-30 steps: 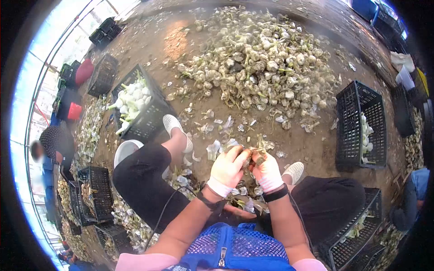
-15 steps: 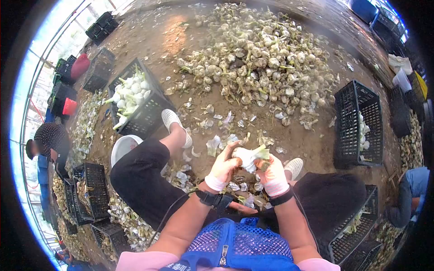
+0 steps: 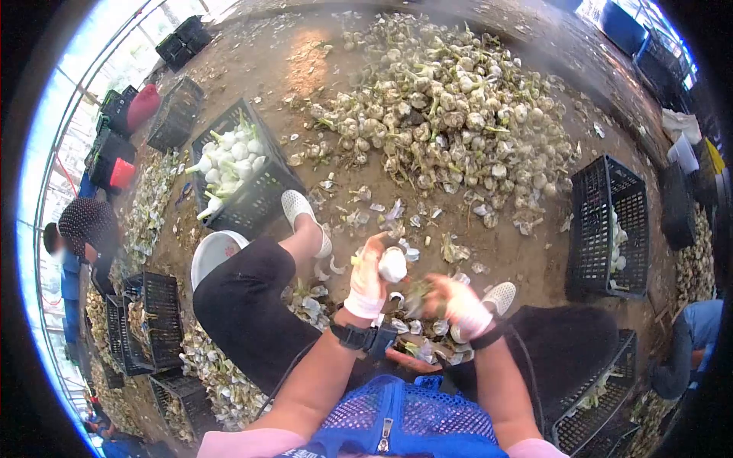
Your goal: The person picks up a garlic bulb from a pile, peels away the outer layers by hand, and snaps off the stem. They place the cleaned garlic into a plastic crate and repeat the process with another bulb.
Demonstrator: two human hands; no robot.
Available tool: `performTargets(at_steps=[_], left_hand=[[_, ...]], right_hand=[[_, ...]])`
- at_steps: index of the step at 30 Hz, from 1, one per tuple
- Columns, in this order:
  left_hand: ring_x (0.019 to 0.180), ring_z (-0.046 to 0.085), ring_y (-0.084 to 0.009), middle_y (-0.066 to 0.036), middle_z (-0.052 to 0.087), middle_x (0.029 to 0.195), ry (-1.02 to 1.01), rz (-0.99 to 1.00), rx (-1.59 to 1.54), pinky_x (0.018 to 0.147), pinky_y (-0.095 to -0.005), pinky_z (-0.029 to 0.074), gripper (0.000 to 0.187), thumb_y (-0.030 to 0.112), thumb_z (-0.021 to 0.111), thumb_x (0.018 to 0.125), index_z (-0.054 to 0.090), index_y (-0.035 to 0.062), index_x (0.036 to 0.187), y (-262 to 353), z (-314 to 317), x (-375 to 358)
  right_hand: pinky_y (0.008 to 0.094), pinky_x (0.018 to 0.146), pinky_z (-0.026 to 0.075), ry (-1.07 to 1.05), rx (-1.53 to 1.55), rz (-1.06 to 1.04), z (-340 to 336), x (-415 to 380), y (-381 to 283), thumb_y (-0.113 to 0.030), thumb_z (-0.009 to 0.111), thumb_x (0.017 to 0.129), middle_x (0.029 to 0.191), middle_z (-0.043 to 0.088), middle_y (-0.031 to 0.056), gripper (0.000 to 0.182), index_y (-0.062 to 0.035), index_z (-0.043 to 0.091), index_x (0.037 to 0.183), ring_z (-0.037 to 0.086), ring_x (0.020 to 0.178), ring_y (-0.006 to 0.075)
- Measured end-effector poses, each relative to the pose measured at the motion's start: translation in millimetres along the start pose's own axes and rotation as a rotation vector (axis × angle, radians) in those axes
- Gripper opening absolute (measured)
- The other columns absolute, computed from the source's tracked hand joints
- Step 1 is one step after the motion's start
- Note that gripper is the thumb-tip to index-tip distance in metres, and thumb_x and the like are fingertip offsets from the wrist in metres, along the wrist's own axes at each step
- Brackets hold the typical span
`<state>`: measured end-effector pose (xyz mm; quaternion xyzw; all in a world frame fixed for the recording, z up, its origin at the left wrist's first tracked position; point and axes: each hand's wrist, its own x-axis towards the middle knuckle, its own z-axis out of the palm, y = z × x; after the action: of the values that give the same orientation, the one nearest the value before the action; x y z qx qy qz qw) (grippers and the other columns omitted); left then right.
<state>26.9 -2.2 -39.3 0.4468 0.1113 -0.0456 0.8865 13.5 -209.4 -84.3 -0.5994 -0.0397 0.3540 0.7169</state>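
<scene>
My left hand (image 3: 369,276) is closed around a garlic bulb (image 3: 392,265), whose clean white round side faces right, with a bit of pale stem at the hand's left. To the right and slightly lower is my right hand (image 3: 456,304), apart from the bulb, its fingers smeared by motion. Brownish-green garlic skin (image 3: 417,296), also blurred, shows right at its fingertips. Both hands wear pale wrist-length coverings. Loose skins (image 3: 305,305) lie on the ground below and around my hands.
A big heap of unpeeled garlic (image 3: 458,114) lies ahead. A black crate (image 3: 263,183) of white bulbs stands front left, beside a white basin (image 3: 205,259). Another black crate (image 3: 607,229) holds bulbs at right. People (image 3: 88,229) work at the far left and the right edge.
My hands were together on the bulb; now the right has moved away, down and right, with skin at its fingers. The bulb in my left hand has turned and shifted slightly left.
</scene>
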Motion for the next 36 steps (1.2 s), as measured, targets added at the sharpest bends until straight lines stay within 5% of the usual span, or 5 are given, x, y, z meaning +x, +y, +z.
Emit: performTargets(at_steps=[4, 17, 28, 32, 36], left_hand=[[0.099, 0.054, -0.0182, -0.011, 0.053, 0.111, -0.17, 0.359, 0.762, 0.087, -0.028, 0.042, 0.095, 0.073, 0.042, 0.077, 0.026, 0.0023, 0.139, -15.0, 21.4, -22.3], [0.073, 0.059, -0.0231, -0.006, 0.063, 0.081, -0.244, 0.668, 1.57, 0.068, -0.0335, 0.047, 0.019, 0.014, 0.069, 0.067, 0.064, 0.0076, 0.085, 12.2, 43.4, -20.3], [0.074, 0.063, -0.0286, -0.017, 0.063, 0.078, 0.015, 0.271, 1.191, 0.067, -0.0364, 0.049, 0.016, 0.016, 0.059, 0.08, 0.059, 0.0024, 0.088, 5.0, 29.0, -16.3], [0.072, 0.062, -0.0206, -0.008, 0.062, 0.086, -0.109, -0.092, -0.384, 0.053, -0.0336, 0.052, 0.017, 0.017, 0.055, 0.089, 0.054, 0.0034, 0.098, 10.0, 4.5, 4.5], [0.084, 0.06, -0.0205, -0.011, 0.059, 0.098, 0.012, 0.104, 0.367, 0.073, -0.029, 0.049, 0.032, 0.014, 0.063, 0.079, 0.055, 0.0023, 0.107, 23.9, 15.0, 6.3]], right_hand=[[0.0276, 0.08, 0.047, 0.054, 0.333, -0.087, 41.0, -11.6, -50.3, -0.014, 0.065, 0.078, 0.11, 0.056, 0.0097, 0.066, 0.0033, 0.033, 0.134, 0.056, 0.099, 0.0159], [0.0277, 0.082, 0.045, 0.196, 0.194, -0.038, 21.3, -24.4, -37.2, -0.017, 0.061, 0.085, 0.11, 0.054, 0.0078, 0.043, 0.0034, 0.044, 0.119, 0.053, 0.095, 0.0142], [0.0315, 0.084, 0.047, -0.001, 0.583, -0.006, 31.3, -24.7, -34.4, -0.037, 0.082, 0.063, 0.116, 0.053, 0.0099, 0.087, 0.0013, 0.039, 0.128, 0.056, 0.103, 0.0233], [0.0237, 0.056, 0.048, 0.146, 0.36, 0.001, 23.6, -28.0, -24.1, -0.033, 0.073, 0.076, 0.098, 0.061, 0.0048, 0.058, -0.0028, 0.049, 0.119, 0.057, 0.064, 0.0111], [0.0234, 0.052, 0.045, 0.217, 0.453, -0.149, 21.5, -31.6, -24.5, -0.023, 0.061, 0.086, 0.105, 0.059, 0.005, 0.041, -0.0027, 0.049, 0.119, 0.057, 0.076, 0.0107]])
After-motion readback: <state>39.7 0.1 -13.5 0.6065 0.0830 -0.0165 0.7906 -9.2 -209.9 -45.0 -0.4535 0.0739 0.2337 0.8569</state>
